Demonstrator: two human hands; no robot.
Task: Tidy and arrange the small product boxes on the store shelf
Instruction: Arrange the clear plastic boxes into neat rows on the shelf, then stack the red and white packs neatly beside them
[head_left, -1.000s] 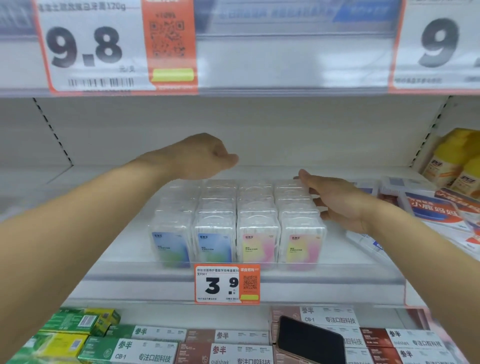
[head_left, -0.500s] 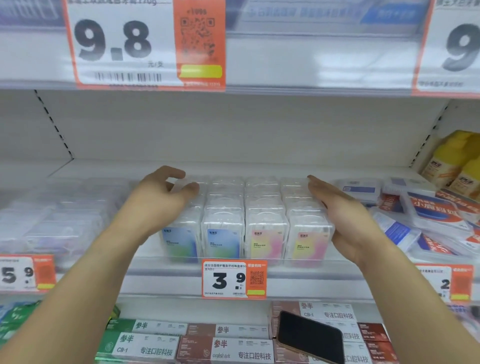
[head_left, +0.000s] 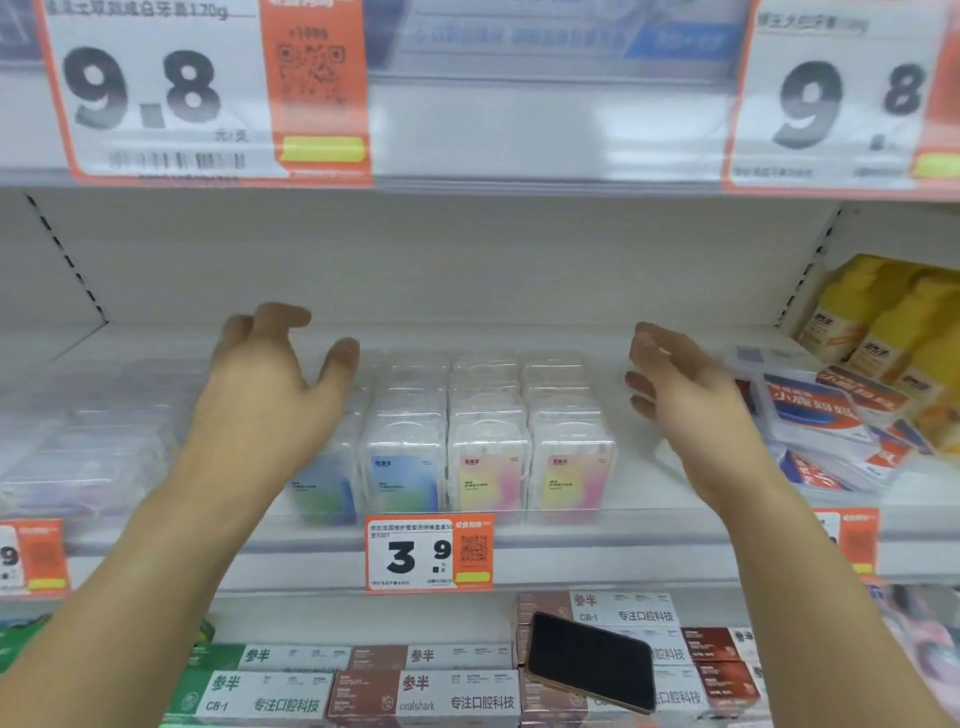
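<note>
Several clear plastic product boxes (head_left: 485, 447) stand in neat rows on the white shelf (head_left: 649, 525), blue-green labels on the left rows, pink-yellow on the right. My left hand (head_left: 270, 389) hovers over the left side of the block, fingers spread and relaxed, covering part of the leftmost row. My right hand (head_left: 680, 384) is raised to the right of the block, a gap away from it, fingers loosely extended. Neither hand holds anything.
More clear boxes (head_left: 98, 447) lie blurred at the left. Red-and-white flat packs (head_left: 826, 421) and yellow bottles (head_left: 893, 332) crowd the right. A 3.9 price tag (head_left: 428, 553) hangs on the shelf edge. Below, toothpaste boxes (head_left: 431, 691) carry a black phone (head_left: 592, 660).
Both hands have lifted off the sides of the box block and spread apart; the right one moved away to the right. The view shifted slightly left.
</note>
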